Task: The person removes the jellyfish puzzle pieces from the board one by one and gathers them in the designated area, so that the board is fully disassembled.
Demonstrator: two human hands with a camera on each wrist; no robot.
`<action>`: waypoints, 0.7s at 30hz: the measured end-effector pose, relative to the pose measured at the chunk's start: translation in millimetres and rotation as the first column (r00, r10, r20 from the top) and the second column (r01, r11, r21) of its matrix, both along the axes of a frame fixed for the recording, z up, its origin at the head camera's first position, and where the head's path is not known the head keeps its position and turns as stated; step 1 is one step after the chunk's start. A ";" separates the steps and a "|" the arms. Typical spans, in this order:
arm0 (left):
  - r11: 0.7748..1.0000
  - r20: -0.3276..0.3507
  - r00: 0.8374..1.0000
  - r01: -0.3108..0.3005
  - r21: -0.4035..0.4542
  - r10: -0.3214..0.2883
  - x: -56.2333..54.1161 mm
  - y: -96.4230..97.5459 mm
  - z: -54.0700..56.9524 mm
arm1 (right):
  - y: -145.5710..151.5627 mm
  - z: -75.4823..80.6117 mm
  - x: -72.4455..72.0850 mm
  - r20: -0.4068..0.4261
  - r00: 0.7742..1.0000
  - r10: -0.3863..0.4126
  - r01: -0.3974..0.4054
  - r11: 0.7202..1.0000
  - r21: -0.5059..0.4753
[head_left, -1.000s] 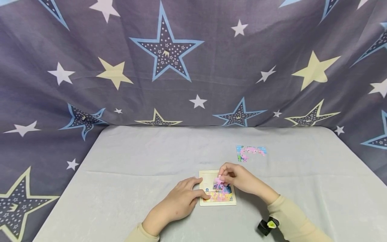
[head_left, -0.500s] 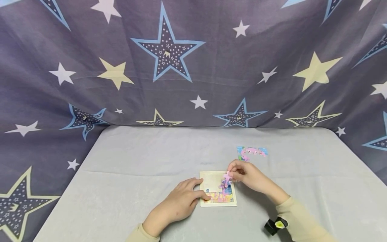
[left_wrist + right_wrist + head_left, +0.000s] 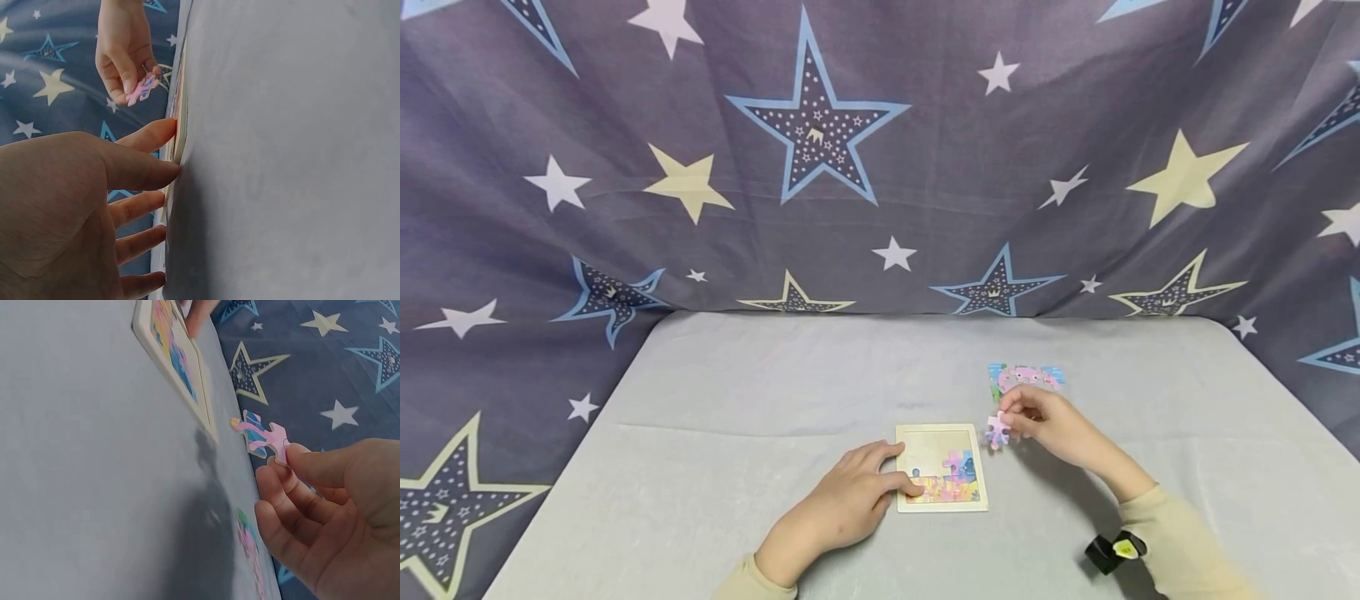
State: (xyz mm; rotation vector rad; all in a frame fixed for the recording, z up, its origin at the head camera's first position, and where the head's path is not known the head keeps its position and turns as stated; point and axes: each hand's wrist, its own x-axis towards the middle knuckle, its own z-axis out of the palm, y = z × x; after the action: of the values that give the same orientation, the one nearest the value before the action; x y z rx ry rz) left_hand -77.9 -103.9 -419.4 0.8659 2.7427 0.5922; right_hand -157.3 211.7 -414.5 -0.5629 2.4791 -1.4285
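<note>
The right hand [image 3: 1052,423] pinches a piece [image 3: 997,431] between the thumb and the index finger, the two tips meeting at one edge of it. Its other fingers bend loosely inward below the pinch, and the right wrist view shows them apart from the piece. The piece, pink with blue, is held off the table [image 3: 760,375], just beyond the right edge of the board [image 3: 928,450], with most of its body jutting free of the fingertips.

The left hand [image 3: 850,493] lies at the left side of the board, fingers spread and mostly straight, gripping nothing. Its thumb reaches over the rim to the lower left corner of the picture, and its index finger touches the rim higher up. In the left wrist view the remaining fingers extend side by side toward the table.

The board lies flat, with fitted pieces [image 3: 951,490] along its near side and up its right side; the rest of its bed is bare. Farther back, beyond the right hand, more pieces [image 3: 1018,375] in pink and blue lie on the table, partly hidden by that hand. A star-patterned cloth [image 3: 842,229] hangs behind.
</note>
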 end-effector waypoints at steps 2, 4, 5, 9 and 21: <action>1.000 -0.003 1.000 0.001 -0.001 -0.001 0.2 0.1 0.3 | 5.1 0.9 -1.2 -0.001 1.000 -0.019 0.019 1.000 0.002; 1.000 -0.004 1.000 0.002 0.000 -0.002 0.3 0.3 0.6 | 10.1 2.1 -2.2 -0.009 0.999 -0.034 0.034 0.999 0.008; 1.000 -0.003 1.000 0.002 0.001 -0.002 0.3 0.3 0.7 | 12.5 2.7 -2.7 -0.015 0.999 -0.041 0.042 0.999 0.015; 1.000 -0.001 1.000 0.000 -0.001 0.000 0.2 0.5 0.9 | 20.8 4.7 -4.3 -0.049 0.997 -0.055 0.058 0.997 0.055; 1.000 -0.008 1.000 0.007 0.011 -0.007 1.1 -0.2 3.2 | 40.3 1.5 -20.5 -0.068 0.994 -0.084 0.091 0.991 0.094</action>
State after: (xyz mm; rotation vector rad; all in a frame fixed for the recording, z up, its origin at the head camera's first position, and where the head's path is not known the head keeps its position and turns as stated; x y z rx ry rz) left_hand -76.8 -104.1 -416.1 0.8812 2.7450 0.6043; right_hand -177.9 252.0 -413.0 -0.4936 2.6376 -1.3309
